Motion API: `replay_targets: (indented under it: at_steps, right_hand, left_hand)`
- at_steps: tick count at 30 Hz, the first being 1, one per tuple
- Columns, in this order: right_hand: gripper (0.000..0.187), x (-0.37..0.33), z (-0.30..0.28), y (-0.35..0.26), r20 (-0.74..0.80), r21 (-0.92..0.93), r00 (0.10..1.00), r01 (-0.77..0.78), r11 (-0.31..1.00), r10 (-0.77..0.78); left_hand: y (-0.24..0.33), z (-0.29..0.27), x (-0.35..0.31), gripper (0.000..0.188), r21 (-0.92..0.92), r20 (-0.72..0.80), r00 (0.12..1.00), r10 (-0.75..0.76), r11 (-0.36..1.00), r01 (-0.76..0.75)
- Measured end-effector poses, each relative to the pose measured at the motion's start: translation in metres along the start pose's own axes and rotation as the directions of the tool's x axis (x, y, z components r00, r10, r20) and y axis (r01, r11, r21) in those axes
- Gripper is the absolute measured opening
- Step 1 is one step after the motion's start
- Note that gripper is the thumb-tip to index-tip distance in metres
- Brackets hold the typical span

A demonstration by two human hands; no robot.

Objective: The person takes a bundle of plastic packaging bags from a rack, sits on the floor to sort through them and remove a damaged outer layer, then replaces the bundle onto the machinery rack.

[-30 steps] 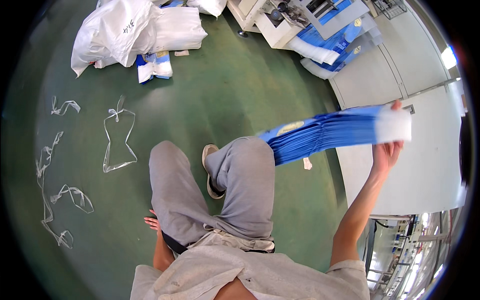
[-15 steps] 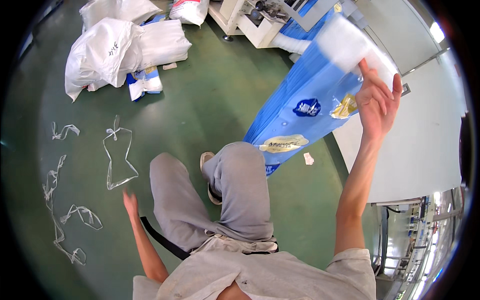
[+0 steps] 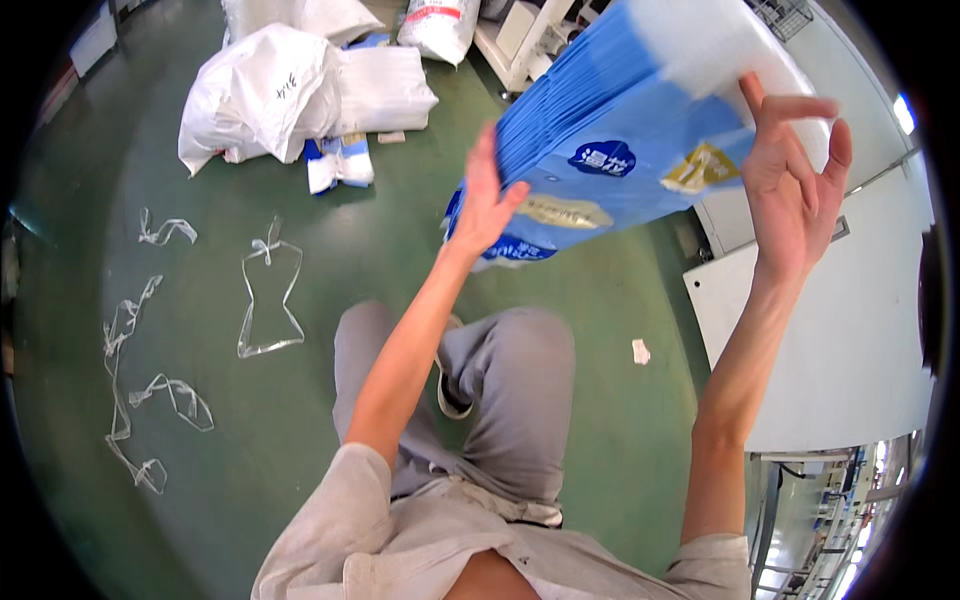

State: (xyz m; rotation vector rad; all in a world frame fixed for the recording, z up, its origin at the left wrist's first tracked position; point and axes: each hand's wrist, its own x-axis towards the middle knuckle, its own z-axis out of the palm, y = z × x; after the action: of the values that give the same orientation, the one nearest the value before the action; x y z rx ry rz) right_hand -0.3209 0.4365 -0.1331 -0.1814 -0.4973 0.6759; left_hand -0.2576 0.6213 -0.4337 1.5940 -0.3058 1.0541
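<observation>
A thick stack of blue printed plastic bags (image 3: 640, 165) with a whitish, see-through upper end slants up and right in front of me. My left hand (image 3: 485, 210) grips its lower left side, the thumb on the printed face and the fingers along the layered edges. At the right edge, my right hand (image 3: 795, 195) holds the stack near the whitish end. One finger presses against the face while others stick out, spread and bent. Part of that grip is hidden. Below the stack are my grey-trousered knees.
Bulging white sacks (image 3: 265, 90) lie at the far left, with a small blue-and-white bundle (image 3: 340, 165) by them. Loops of clear plastic strap (image 3: 270, 347) are scattered over the green floor. To the right stands a white panel (image 3: 850, 340). A paper scrap (image 3: 640, 351) lies near it.
My left hand has swung up from beside my knee onto the stack's left side. The stack's lower end has risen away from my knee, and my right hand has moved slightly right with it.
</observation>
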Motion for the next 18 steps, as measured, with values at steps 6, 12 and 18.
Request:
replay_targets:
  at_steps: [6, 12, 18]
  right_hand:
    - [0.095, 0.01, -0.014, -0.004, 0.015, 0.07, 1.0, -0.018, 0.997, 0.017]
    - [0.096, 0.032, -0.023, -0.016, -0.089, 0.103, 0.995, 0.046, 0.994, -0.037]
    - [0.079, 0.042, -0.046, -0.023, -0.068, 0.092, 0.997, -0.014, 0.996, 0.02]
  left_hand:
    - [-0.009, 0.003, -0.022, 0.111, -0.024, 0.19, 0.949, -0.252, 0.965, 0.261]
    - [-0.052, -0.025, -0.11, 0.091, 0.269, 0.395, 0.807, -0.439, 0.895, 0.356]
    - [-0.04, 0.023, -0.141, 0.097, -0.068, 0.139, 0.879, -0.457, 0.881, 0.469]
